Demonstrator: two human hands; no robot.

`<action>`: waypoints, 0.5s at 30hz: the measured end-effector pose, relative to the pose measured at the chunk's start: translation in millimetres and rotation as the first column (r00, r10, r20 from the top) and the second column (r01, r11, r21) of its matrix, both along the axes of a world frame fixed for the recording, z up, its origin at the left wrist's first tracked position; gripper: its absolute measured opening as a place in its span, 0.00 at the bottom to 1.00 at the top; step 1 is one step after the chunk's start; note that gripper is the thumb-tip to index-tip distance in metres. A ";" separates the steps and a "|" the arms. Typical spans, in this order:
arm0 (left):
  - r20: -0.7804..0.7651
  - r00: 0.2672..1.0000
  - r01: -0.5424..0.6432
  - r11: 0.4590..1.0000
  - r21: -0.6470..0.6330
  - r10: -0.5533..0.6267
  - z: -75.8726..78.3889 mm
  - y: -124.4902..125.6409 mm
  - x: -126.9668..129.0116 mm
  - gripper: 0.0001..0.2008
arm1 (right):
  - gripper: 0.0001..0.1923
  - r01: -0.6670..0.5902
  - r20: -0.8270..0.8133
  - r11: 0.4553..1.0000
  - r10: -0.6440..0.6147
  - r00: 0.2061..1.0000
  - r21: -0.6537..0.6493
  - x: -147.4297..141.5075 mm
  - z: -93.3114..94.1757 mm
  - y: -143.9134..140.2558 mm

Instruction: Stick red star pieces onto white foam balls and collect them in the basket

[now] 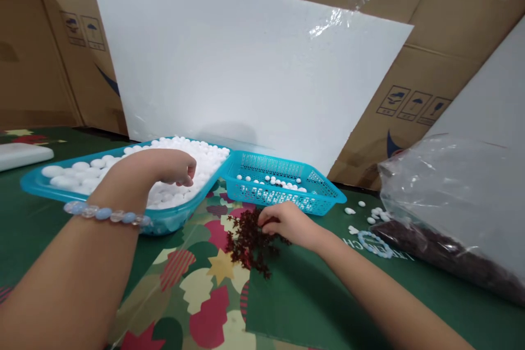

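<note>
My left hand [175,166] hangs over a blue tray [176,215] heaped with white balls [207,159]. Its fingers are curled in and pressed together; whatever they may hold is hidden. A bracelet of pale blue and clear beads [104,213] circles that wrist. At a loose pile of small dark red, star-like pieces [246,238], my right hand [292,224] has thumb and fingers pinched together at the pile's upper right. I cannot make out what is in the pinch. Just behind the pile, a blue perforated basket [273,164] holds several white balls with some dark bits among them.
A clear plastic bag of dark red pieces [447,249] lies on the right. Near it are several loose white balls [375,214] and a pale blue bead bracelet [374,244]. A white board [246,60] leans against cardboard boxes [443,74] at the back. Patterned sheeting [180,268] covers the table.
</note>
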State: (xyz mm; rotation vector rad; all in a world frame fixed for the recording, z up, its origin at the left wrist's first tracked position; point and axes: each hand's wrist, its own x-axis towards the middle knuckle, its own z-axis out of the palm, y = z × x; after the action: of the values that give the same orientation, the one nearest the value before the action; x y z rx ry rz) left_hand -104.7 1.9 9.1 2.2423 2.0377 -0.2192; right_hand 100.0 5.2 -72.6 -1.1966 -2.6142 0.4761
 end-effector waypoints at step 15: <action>0.072 0.997 0.001 1.000 0.005 -0.001 -0.2 3.7 -3.8 0.07 | 0.14 -0.026 -0.033 0.989 0.031 0.999 0.147 9.9 22.1 -18.9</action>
State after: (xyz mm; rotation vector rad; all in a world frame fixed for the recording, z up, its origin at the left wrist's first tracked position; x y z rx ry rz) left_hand -108.5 5.6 8.8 2.2204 2.0030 -0.1323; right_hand 109.9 -13.6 -50.4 -1.0958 -2.5888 0.3011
